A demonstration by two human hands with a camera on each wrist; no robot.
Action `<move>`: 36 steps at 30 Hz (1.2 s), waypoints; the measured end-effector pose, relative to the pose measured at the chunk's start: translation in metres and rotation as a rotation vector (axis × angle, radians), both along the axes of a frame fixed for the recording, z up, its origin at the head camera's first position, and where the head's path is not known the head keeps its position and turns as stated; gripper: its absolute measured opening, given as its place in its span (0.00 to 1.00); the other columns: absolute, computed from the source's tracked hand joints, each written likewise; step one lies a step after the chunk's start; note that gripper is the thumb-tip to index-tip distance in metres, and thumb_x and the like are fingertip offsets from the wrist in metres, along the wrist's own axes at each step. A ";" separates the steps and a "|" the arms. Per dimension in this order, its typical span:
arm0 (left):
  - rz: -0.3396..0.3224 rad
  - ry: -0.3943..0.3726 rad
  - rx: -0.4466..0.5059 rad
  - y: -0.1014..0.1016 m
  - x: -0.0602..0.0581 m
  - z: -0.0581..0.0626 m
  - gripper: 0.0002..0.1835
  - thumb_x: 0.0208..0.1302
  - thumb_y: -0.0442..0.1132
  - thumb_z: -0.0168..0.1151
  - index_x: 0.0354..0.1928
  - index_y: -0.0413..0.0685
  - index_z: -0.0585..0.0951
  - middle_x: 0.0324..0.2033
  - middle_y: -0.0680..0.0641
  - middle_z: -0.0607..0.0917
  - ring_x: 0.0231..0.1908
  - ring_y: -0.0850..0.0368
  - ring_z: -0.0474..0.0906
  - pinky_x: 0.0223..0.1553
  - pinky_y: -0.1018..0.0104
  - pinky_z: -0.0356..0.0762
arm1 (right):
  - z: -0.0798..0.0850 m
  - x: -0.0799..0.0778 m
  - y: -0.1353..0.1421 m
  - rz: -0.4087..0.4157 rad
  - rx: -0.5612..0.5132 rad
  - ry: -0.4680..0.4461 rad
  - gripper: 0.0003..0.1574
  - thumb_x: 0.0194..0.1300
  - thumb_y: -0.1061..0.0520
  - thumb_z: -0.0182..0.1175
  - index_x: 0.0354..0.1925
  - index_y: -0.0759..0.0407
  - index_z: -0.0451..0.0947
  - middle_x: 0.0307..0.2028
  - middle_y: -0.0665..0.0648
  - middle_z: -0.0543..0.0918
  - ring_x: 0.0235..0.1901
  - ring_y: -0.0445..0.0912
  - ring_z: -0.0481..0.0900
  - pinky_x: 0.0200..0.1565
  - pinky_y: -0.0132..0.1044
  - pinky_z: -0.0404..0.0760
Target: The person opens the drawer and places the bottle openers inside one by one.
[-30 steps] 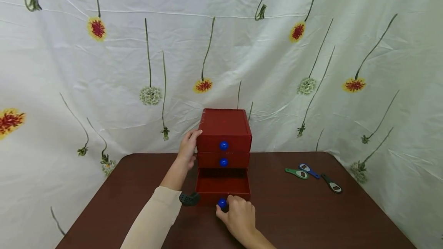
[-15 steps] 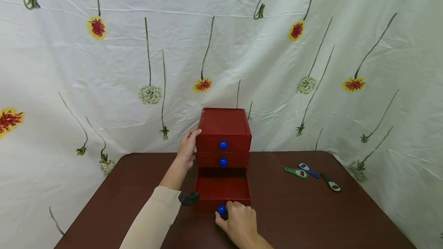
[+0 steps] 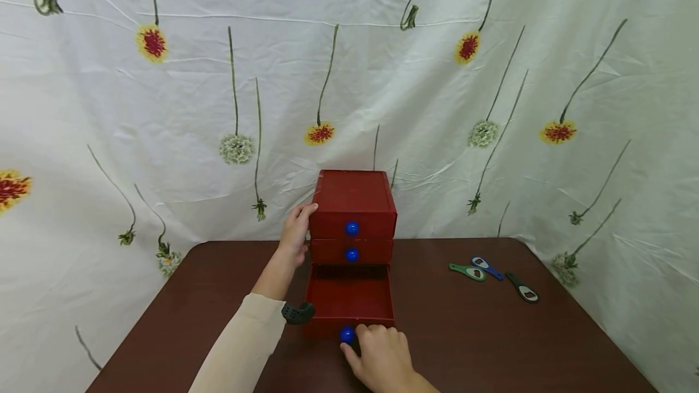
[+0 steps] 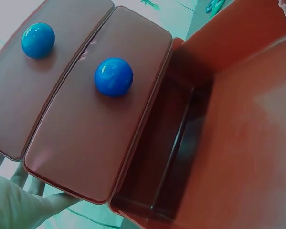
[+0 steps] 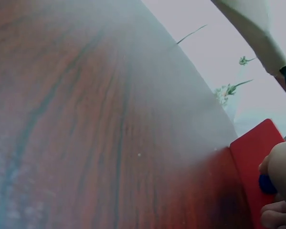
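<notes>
A small red drawer cabinet stands on the table, with blue round knobs on its drawers. Its bottom drawer is pulled far out, and its inside looks bare. My left hand rests against the cabinet's left side; in the left wrist view its fingers lie extended along that side. At the bottom drawer's front, my right hand has thumb and index finger at the blue knob. The right wrist view shows curled fingers around this knob, partly covering it.
Three bottle openers, green, blue and black, lie on the dark brown table at the right. A white flower-print cloth hangs behind the table. The upper two drawers are closed.
The bottom drawer has slid further out toward me, its knob moving with my right hand. My left hand has stayed on the cabinet's side.
</notes>
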State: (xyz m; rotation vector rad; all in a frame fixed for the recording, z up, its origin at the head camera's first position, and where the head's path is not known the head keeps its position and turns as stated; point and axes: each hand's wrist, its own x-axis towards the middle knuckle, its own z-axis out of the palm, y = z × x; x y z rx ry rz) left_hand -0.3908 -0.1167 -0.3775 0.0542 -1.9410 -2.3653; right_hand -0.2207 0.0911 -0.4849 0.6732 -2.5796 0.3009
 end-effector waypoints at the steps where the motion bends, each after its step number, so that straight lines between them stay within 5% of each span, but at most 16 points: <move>1: 0.000 0.001 -0.003 0.000 0.000 0.000 0.27 0.72 0.55 0.59 0.66 0.50 0.72 0.70 0.43 0.64 0.67 0.45 0.57 0.53 0.38 0.59 | 0.002 0.001 0.002 0.010 -0.006 -0.016 0.23 0.64 0.38 0.71 0.25 0.54 0.82 0.15 0.44 0.72 0.10 0.36 0.68 0.13 0.27 0.61; 6: -0.014 0.005 -0.009 0.000 0.001 0.001 0.28 0.73 0.56 0.59 0.68 0.49 0.71 0.72 0.42 0.62 0.68 0.44 0.56 0.54 0.39 0.59 | 0.016 0.006 0.014 0.053 -0.060 -0.048 0.18 0.63 0.42 0.73 0.34 0.56 0.87 0.18 0.41 0.75 0.12 0.32 0.67 0.14 0.25 0.62; 17: -0.021 0.007 -0.009 -0.001 0.005 0.004 0.27 0.74 0.56 0.58 0.66 0.50 0.72 0.72 0.42 0.62 0.67 0.43 0.59 0.47 0.46 0.61 | 0.050 -0.004 0.045 0.091 -0.169 0.042 0.19 0.59 0.46 0.76 0.42 0.56 0.88 0.26 0.45 0.84 0.20 0.32 0.74 0.18 0.28 0.69; 29: -0.022 -0.002 -0.002 -0.001 0.004 0.003 0.26 0.73 0.55 0.59 0.64 0.50 0.72 0.72 0.43 0.63 0.69 0.44 0.59 0.53 0.40 0.62 | 0.070 -0.041 0.090 -0.055 -0.157 0.046 0.21 0.55 0.47 0.78 0.45 0.54 0.88 0.30 0.45 0.86 0.23 0.38 0.78 0.18 0.32 0.70; 36: -0.024 -0.010 -0.009 -0.002 0.005 0.004 0.26 0.73 0.56 0.59 0.64 0.49 0.72 0.73 0.44 0.62 0.69 0.44 0.58 0.52 0.42 0.61 | 0.075 -0.067 0.128 -0.121 -0.253 -0.121 0.23 0.61 0.48 0.76 0.52 0.56 0.86 0.32 0.46 0.88 0.24 0.37 0.80 0.21 0.35 0.74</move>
